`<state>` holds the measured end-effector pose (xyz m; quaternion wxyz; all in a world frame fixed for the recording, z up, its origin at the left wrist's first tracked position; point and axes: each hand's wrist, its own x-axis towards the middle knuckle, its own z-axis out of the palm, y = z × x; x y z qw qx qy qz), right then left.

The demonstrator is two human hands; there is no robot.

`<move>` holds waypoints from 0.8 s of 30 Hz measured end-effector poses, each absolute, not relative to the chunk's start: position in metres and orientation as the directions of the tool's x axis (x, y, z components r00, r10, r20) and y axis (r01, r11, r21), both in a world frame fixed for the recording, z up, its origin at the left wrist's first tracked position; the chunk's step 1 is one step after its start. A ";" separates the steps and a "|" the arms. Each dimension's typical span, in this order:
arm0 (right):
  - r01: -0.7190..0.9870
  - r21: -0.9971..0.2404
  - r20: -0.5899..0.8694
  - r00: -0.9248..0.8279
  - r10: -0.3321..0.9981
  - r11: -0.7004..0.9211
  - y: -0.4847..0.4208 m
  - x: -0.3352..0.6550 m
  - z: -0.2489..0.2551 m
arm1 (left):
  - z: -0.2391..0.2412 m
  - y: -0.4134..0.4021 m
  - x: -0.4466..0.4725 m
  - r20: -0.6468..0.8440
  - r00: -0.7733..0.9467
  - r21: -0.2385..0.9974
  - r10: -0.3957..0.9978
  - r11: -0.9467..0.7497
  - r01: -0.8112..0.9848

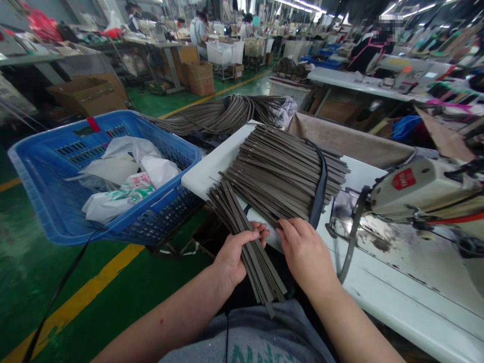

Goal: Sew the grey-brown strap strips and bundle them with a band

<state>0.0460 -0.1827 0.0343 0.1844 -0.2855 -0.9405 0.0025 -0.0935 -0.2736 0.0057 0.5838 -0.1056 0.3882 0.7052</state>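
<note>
My left hand (236, 252) is closed round a bunch of flat grey-brown strips (242, 232) that fan out past my lap. Just to its right, my right hand (302, 247) rests knuckles-up at the near edge of a large pile of the same strips (280, 171); its fingertips are tucked under the pile and hidden. The pile lies on the white worktable (204, 176), with a dark band looped round its right side.
A blue plastic basket (49, 201) with white bags sits left of the table. A sewing machine (419, 191) stands at the right. More strips (227, 113) hang in a heap behind. Other people work at far benches. The floor is green with yellow lines.
</note>
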 end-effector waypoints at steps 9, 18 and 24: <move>0.435 -0.804 0.021 -0.661 0.750 0.406 -0.189 0.046 0.033 | 0.007 -0.273 -0.093 -0.641 -0.326 0.469 0.695 0.018 -0.883; 0.388 -0.866 -0.031 -0.672 0.740 0.316 -0.187 0.048 0.029 | -0.001 -0.274 -0.094 -0.637 -0.312 0.489 0.704 0.056 -0.871; 0.401 -0.869 -0.068 -0.677 0.733 0.289 -0.185 0.048 0.031 | -0.001 -0.273 -0.093 -0.619 -0.310 0.496 0.721 0.053 -0.867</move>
